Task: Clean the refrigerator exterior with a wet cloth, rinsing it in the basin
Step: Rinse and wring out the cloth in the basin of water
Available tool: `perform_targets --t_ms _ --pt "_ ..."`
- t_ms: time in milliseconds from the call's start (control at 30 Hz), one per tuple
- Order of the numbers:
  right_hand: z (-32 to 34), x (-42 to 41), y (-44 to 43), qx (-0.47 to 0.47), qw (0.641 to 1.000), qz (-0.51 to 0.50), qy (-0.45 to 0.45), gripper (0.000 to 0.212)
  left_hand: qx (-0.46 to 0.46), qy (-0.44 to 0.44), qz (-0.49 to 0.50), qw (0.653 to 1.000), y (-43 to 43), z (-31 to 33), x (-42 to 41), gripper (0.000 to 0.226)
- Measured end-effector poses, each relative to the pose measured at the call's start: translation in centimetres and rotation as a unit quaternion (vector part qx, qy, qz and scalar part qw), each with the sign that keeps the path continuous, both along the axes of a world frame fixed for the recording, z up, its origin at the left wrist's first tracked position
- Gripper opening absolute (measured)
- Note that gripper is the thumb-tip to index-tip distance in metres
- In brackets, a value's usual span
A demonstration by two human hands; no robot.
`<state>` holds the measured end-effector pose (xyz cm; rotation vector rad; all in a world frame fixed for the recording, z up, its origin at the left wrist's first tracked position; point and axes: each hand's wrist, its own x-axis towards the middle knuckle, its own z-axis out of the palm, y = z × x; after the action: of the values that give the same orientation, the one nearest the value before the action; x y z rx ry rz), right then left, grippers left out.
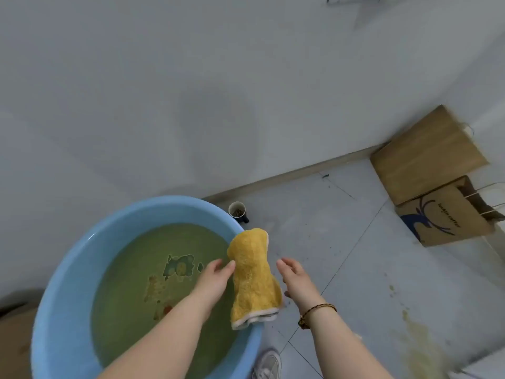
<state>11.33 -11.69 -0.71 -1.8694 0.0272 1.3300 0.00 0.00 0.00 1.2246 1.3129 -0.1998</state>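
Observation:
A yellow cloth with a pale hem lies along the right rim of a round blue basin, which holds murky green water. The fingertips and thumb of my left hand touch the cloth's left edge at its narrow middle, over the water. To the right of the cloth, my right hand hovers a little apart from it with its fingers straight and nothing in it. A beaded bracelet sits on that wrist. I cannot pick out the refrigerator in this view.
A pale wall with a baseboard runs behind the basin. A small cup stands on the tiled floor by the basin's far rim. Two brown paper bags lean at the right. The floor is stained at lower right. My shoe is at the bottom.

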Motion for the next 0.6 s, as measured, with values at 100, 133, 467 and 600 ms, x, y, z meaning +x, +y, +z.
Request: perform_targets --t_ms 100,133,467,600 --pt "-1.8 -0.1 1.2 -0.032 0.998 0.006 0.055 0.057 -0.056 -0.032 0.016 0.998 0.2 -1.3 0.7 0.05" --pt "-2.0 -0.3 1.6 -0.031 0.997 -0.003 0.076 0.058 -0.08 -0.043 0.028 0.995 0.2 -1.4 0.7 0.046" --pt "0.0 -1.6 1.9 0.05 0.974 -0.189 -0.117 0.002 -0.127 -0.156 0.155 0.967 1.1 0.2 -0.6 0.006" --pt "3.0 -3.9 3.8 0.105 0.959 -0.154 -0.214 0.022 -0.114 -0.203 0.195 0.953 2.7 1.7 -1.9 0.013"
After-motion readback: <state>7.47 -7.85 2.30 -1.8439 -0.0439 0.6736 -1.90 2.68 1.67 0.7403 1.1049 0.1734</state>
